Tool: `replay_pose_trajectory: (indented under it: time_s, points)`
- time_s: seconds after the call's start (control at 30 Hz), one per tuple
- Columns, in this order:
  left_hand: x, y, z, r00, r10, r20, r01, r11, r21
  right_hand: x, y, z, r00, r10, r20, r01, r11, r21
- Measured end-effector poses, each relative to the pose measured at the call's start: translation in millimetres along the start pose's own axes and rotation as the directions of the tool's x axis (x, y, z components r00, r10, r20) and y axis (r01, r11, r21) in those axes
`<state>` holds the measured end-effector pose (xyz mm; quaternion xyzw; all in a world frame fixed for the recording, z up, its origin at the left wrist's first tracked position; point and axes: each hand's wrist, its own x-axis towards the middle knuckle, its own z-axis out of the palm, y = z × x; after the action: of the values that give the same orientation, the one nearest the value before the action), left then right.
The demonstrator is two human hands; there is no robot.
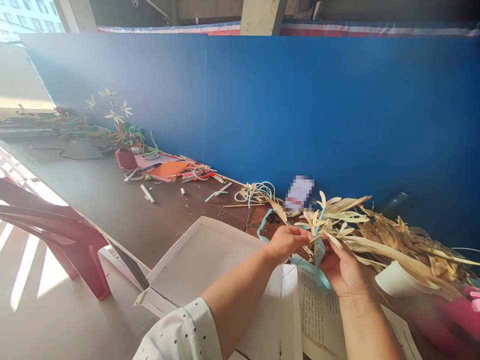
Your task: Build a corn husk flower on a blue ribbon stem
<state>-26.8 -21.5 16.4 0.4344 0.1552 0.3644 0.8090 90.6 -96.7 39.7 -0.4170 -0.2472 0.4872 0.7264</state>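
Observation:
My left hand (288, 243) and my right hand (343, 270) are close together at the right side of the table. Between them is a flower spray of pale dried husk petals (312, 219), with light blue tape (321, 213) around its stem. My left fingers pinch the spray from the left. On the other side, my right fingers are curled at the stem, against a strip of the blue tape (320, 252). The strip's loose end hangs below the hands and another length loops off to the left. My fingers partly hide where the stem is gripped.
A white box lid (202, 222) and printed papers (318, 310) lie under my arms. Dried husks (408, 240) and a white cup (399, 280) are on the right. Further left are cord (268, 186), orange paper (168, 168) and a red thread spool (126, 159). A blue partition (337, 110) stands behind.

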Motion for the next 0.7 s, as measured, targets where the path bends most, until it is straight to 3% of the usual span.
replay_pose_trajectory:
  time_s: [0.43, 0.7]
  points:
    - [0, 0, -0.6, 0.999, -0.023, -0.033, 0.026, 0.997, 0.079, 2, 3, -7, 0.989, -0.116, -0.096, 0.099, 0.982, -0.161]
    - [1, 2, -1.4, 0.999, 0.007, -0.04, -0.004, 0.997, 0.077, 0, 0, 1, 0.926, -0.279, -0.253, 0.235, 0.953, -0.191]
